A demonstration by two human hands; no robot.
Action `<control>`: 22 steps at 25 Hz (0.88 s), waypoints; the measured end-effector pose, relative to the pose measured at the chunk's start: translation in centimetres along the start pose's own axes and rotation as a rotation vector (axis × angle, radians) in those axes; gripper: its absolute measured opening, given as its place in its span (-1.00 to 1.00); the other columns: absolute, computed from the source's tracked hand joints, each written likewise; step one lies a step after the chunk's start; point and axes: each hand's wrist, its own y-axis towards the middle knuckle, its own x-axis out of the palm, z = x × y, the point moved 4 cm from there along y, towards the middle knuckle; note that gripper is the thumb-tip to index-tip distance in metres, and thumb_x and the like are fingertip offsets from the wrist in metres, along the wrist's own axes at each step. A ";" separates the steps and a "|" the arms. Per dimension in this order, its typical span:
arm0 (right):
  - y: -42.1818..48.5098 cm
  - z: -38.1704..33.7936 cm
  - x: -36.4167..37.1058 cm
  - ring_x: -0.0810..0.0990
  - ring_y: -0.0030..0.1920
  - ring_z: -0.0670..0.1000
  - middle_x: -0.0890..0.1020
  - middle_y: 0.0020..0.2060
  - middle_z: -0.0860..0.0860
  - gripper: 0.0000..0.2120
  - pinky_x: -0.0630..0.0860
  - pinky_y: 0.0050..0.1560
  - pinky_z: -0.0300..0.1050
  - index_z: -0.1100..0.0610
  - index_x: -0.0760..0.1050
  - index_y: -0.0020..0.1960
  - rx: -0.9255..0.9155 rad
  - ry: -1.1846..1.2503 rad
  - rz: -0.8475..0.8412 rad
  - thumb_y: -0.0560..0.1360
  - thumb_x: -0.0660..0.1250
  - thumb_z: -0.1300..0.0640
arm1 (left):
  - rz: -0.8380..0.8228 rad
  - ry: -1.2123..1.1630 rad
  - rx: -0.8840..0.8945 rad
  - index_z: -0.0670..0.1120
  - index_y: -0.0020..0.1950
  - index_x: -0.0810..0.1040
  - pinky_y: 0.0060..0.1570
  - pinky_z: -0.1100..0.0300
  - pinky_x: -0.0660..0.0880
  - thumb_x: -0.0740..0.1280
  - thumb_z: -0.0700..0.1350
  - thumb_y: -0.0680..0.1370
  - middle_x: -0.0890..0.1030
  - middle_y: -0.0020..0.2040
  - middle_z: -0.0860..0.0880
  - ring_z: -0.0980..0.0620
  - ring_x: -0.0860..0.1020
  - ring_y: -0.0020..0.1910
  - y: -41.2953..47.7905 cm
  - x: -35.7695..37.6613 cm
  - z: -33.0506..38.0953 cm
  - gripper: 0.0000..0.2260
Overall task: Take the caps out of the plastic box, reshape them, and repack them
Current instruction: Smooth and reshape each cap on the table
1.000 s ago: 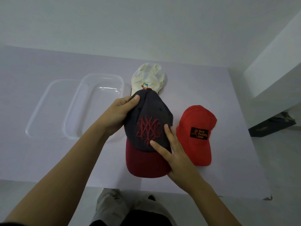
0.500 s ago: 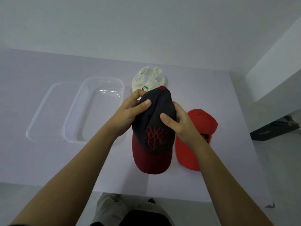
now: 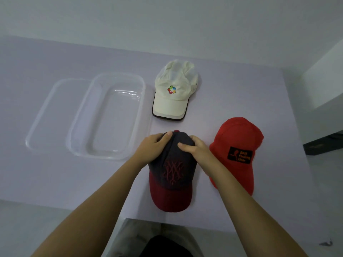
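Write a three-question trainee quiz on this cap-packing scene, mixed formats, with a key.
1. True or false: the plastic box has a cap in it.
2. Which cap do both hands hold? A) white cap B) dark cap C) red cap
3. Fill in: the red cap lies to the ____ of the dark cap.

Key
1. False. All three caps are out on the table; the white cap lies beyond the others.
2. B. The left hand and right hand grip its crown.
3. right

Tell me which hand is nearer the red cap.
Right. The right hand grips the dark cap on the side beside the red cap; the left hand holds its far side.
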 end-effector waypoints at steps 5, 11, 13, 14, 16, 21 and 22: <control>3.5 1.1 -0.5 0.59 0.02 -0.03 0.60 0.05 0.00 -0.67 0.54 0.02 -0.13 0.06 0.47 0.14 0.007 -0.176 0.110 0.46 0.36 -0.08 | 0.056 -0.022 -0.038 -0.12 0.03 0.56 -0.03 0.15 0.45 0.04 0.16 0.62 0.59 -0.10 -0.02 0.03 0.53 -0.10 3.9 0.6 -2.2 -0.57; 3.2 2.5 -0.6 0.42 -0.25 -0.06 0.44 -0.32 -0.03 -0.69 0.34 -0.16 -0.08 0.09 0.40 -0.21 -0.060 -0.194 0.313 0.62 0.06 0.00 | 0.238 -0.139 -0.027 -0.12 -0.31 0.24 -0.40 0.28 0.21 0.09 -0.12 0.61 0.28 -0.39 -0.01 0.10 0.24 -0.40 3.3 1.5 -2.7 -0.71; 3.8 2.7 -0.7 0.44 -0.22 -0.06 0.47 -0.30 -0.03 -0.74 0.37 -0.15 -0.07 0.05 0.40 -0.23 -0.041 -0.111 0.348 0.60 0.11 0.02 | 0.231 -0.194 -0.027 -0.13 -0.26 0.31 -0.36 0.27 0.25 0.10 -0.10 0.62 0.33 -0.37 0.02 0.11 0.28 -0.38 3.7 1.6 -2.7 -0.74; 4.1 2.6 -1.1 0.46 -0.19 -0.05 0.49 -0.27 -0.04 -0.79 0.40 -0.15 -0.09 0.03 0.41 -0.20 -0.022 -0.081 0.377 0.58 0.17 0.02 | 0.225 -0.178 -0.028 -0.14 -0.21 0.37 -0.32 0.25 0.28 0.11 -0.08 0.61 0.38 -0.34 0.03 0.11 0.32 -0.36 4.1 1.4 -2.6 -0.76; 4.6 2.3 -1.6 0.51 -0.12 -0.05 0.52 -0.16 -0.05 -0.91 0.44 -0.15 -0.15 0.02 0.43 -0.10 0.006 -0.054 0.389 0.51 0.28 0.02 | 0.220 -0.081 -0.025 -0.13 -0.14 0.46 -0.26 0.24 0.33 0.13 -0.04 0.59 0.47 -0.25 0.03 0.13 0.41 -0.28 4.9 1.0 -2.7 -0.77; 4.9 1.8 -1.7 0.46 0.18 0.04 0.50 0.20 0.08 -0.55 0.34 0.18 -0.07 0.17 0.42 0.29 0.110 -0.191 0.305 0.61 0.01 -0.09 | 0.266 0.030 0.007 -0.16 -0.31 0.31 -0.30 0.19 0.27 0.10 -0.17 0.57 0.37 -0.30 -0.02 0.07 0.33 -0.32 5.5 0.7 -2.1 -0.75; 4.7 1.8 -1.7 0.47 0.18 0.04 0.52 0.16 0.09 -0.54 0.32 0.20 -0.07 0.21 0.44 0.27 0.101 -0.175 0.295 0.63 -0.03 -0.07 | 0.258 0.008 0.028 -0.19 -0.26 0.35 -0.31 0.22 0.29 0.09 -0.19 0.57 0.39 -0.30 -0.01 0.08 0.34 -0.31 5.4 0.7 -1.9 -0.78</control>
